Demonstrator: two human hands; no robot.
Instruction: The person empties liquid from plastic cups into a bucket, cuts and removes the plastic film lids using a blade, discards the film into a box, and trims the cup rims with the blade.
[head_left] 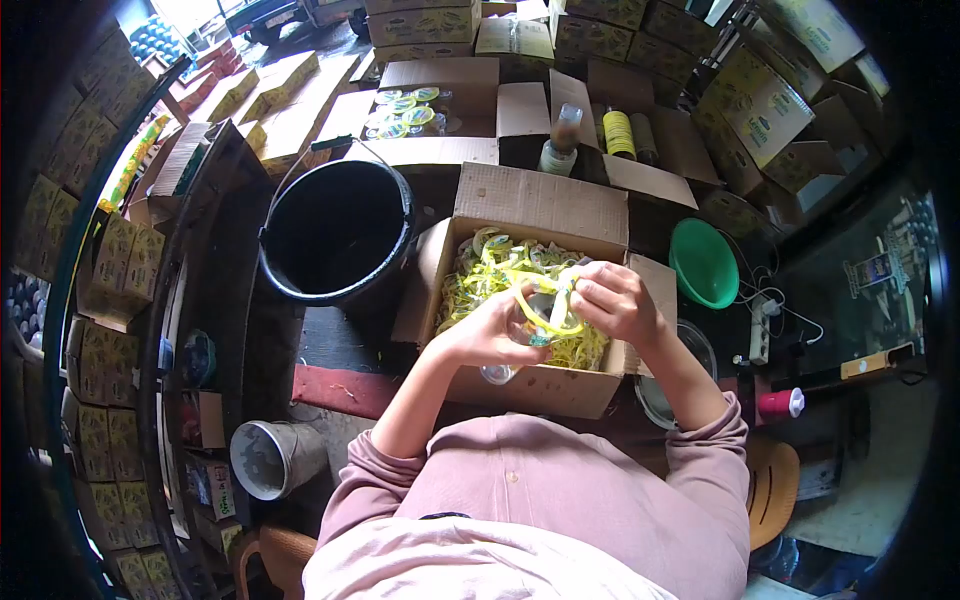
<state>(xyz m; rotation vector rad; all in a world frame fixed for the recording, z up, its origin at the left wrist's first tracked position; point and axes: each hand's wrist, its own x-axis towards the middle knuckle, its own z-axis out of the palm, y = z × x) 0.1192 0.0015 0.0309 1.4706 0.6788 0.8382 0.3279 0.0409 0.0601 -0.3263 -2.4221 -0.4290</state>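
Observation:
My left hand is wrapped around a small clear plastic cup, held tilted over an open cardboard box. A yellow printed label strip loops around the cup's front. My right hand is closed, its thumb and fingertips pinching this strip at the cup's right side. Beneath both hands, a tangled heap of yellow-green label strips fills the box. Part of another clear cup shows below my left hand, at the box's near edge.
Left of the box stands a large black bucket with a raised handle. A green bowl and a power strip are on the right. Behind, an open carton holds yellow-labelled cups. A grey bucket sits lower left.

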